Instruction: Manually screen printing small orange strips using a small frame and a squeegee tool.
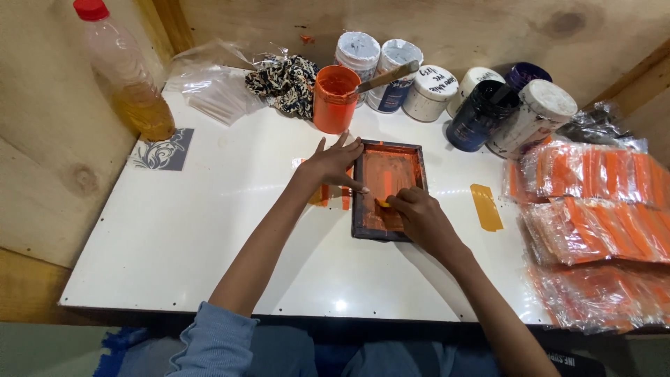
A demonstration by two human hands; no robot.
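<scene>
Sleeve: blue cuff [216, 338] of the left arm sits lowest in view, at the near tabletop edge.
Right fingers: curled shut on a small yellow scraper [383, 203], pressed to the orange-smeared mesh.
Right hand [422, 220]: knuckles up, forearm running back toward the near right edge.
Left fingers: spread flat and open, tips on the frame's left rail.
Left hand [333, 164]: palm down, wrist bent, arm stretched diagonally from the cuff.
Screen frame [388, 189]: dark, rectangular, flat on the white tabletop [209, 230] near its middle.
Open room: bare surface left of and before the frame.
Right side: orange packets [593, 216] stacked well beside; yellow strip [486, 207] lies between.
Behind: orange cup [335, 98] with a stick, paint jars [433, 92] in a row, patterned cloth [286, 82].
Far left: bottle [125, 73] with red cap.
</scene>
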